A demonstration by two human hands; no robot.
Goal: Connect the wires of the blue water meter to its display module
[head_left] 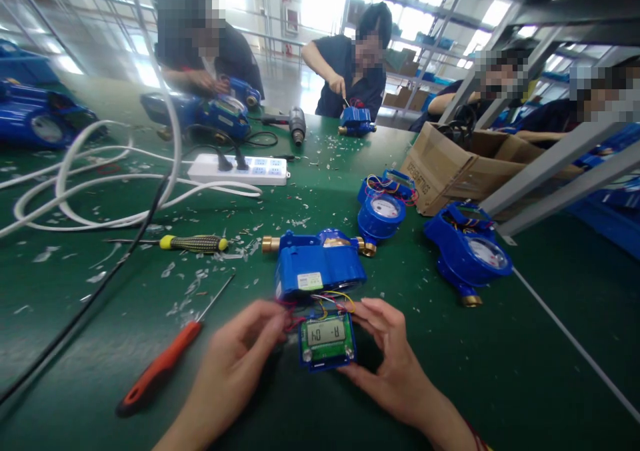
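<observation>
A small display module (326, 339), a green circuit board with a lit LCD in a blue frame, sits low in the middle. My right hand (387, 358) grips its right side, thumb at the lower corner and fingers at the upper one. Thumb and fingertips of my left hand (245, 348) are pinched together on thin red wires (291, 321) left of the module. More wires, yellow and white, run from the module to a blue water meter (320, 261) lying just beyond it. This meter has brass ends and a white label.
An orange-handled screwdriver (165, 364) and a yellow-black screwdriver (195, 243) lie left. Behind them are a power strip (240, 169), white cable (90, 224) and heat gun (297, 126). Two meters (383, 214) (470, 251), a cardboard box (445, 171) and metal posts stand right. Co-workers sit opposite.
</observation>
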